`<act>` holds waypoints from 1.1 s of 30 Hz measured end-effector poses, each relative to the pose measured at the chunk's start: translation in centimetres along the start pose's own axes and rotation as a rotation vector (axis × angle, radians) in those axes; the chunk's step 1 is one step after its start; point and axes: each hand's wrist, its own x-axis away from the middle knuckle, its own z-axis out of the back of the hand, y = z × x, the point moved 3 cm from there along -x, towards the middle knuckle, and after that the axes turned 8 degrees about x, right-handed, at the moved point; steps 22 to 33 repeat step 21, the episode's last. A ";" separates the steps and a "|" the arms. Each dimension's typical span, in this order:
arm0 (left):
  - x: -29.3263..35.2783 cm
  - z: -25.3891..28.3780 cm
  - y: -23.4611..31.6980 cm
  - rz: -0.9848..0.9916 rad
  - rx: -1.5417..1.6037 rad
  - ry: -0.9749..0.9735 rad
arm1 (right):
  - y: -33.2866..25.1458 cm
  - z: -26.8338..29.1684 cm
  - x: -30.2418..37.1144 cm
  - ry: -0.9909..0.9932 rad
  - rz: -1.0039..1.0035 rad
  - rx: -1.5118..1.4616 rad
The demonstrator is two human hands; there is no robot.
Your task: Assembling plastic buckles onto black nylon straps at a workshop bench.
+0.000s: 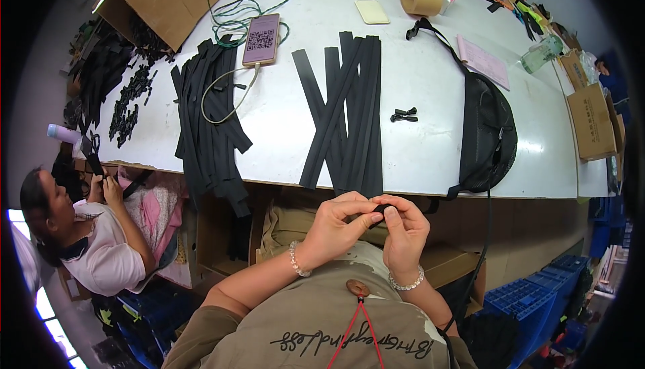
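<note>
Just off the table's near edge, my left hand [338, 226] and my right hand [406, 232] meet, both closed on a small black piece [381, 210]. Fingers and thumbs cover much of it, so whether it is a strap end or a plastic part cannot be made out. Straight ahead of my hands lies a loose pile of flat black straps [359, 113], some crossing others, with ends at the table edge. To the right of that pile rest a few small black plastic pieces [404, 115].
Another heap of black straps [205, 120] hangs over the edge at left, beside a phone [261, 39] on a cable. A black bag [485, 130] lies at right. Far left stand a cardboard box [161, 3] and small black parts [124, 117]. A co-worker [101, 241] sits at left.
</note>
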 end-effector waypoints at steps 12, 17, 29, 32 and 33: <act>-0.4 0.2 0.4 0.244 0.057 -0.011 | 1.4 0.8 -0.3 0.061 -0.198 -0.253; -0.4 0.2 0.4 0.177 0.012 -0.018 | 1.4 1.0 -0.3 0.010 -0.190 -0.339; -0.3 0.5 1.2 0.097 -0.135 -0.068 | 1.4 1.3 -0.3 -0.051 -0.087 -0.198; -0.3 0.5 1.2 0.097 -0.135 -0.068 | 1.4 1.3 -0.3 -0.051 -0.087 -0.198; -0.3 0.5 1.2 0.097 -0.135 -0.068 | 1.4 1.3 -0.3 -0.051 -0.087 -0.198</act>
